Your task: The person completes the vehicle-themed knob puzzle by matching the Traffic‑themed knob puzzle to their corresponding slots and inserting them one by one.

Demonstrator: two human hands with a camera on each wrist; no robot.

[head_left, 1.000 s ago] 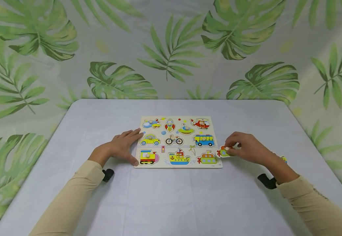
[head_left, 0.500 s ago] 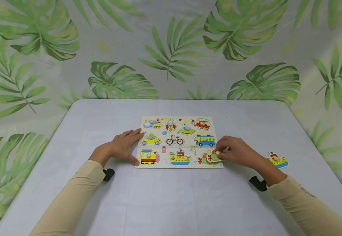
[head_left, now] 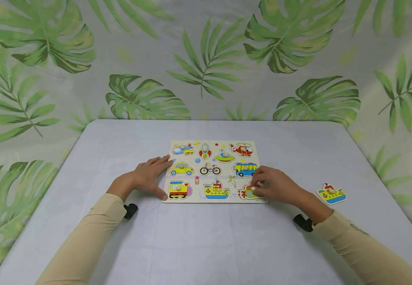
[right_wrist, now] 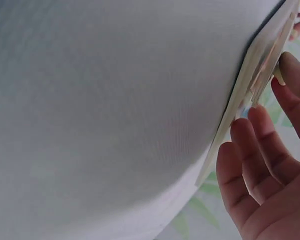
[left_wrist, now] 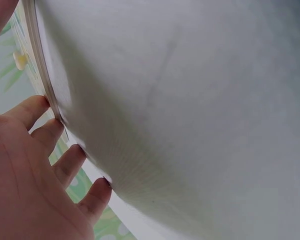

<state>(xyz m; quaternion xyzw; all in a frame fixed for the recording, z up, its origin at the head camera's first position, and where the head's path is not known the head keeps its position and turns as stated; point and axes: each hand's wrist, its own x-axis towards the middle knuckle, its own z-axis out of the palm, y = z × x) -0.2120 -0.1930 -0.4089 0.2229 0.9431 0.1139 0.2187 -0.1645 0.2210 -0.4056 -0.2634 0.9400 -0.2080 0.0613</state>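
A wooden knob puzzle board (head_left: 188, 200) lies flat on the table. My right hand (head_left: 278, 185) pinches the small knob of a green and red submarine piece (head_left: 247, 192) over the matching picture at the board's lower right corner. In the right wrist view, thumb and index finger meet on that knob (right_wrist: 278, 76), while the other fingers are near the board's side. My left hand (head_left: 144, 176) rests against the board's left edge, fingers spread; the left wrist view shows its fingertips (left_wrist: 39, 102) along that edge. How fully the submarine sits in its recess is hidden.
A yellow and blue boat piece (head_left: 331, 194) lies on the white table (head_left: 206, 241), right of the board. A boat picture (head_left: 216, 190) without a knob shows in the bottom row. Several other pieces with knobs, such as the bus (head_left: 241, 169), sit in the board.
My right hand has moved left, carrying the submarine piece from beside the board onto its lower right picture. The boat piece has come fully into sight. My left hand has stayed put.
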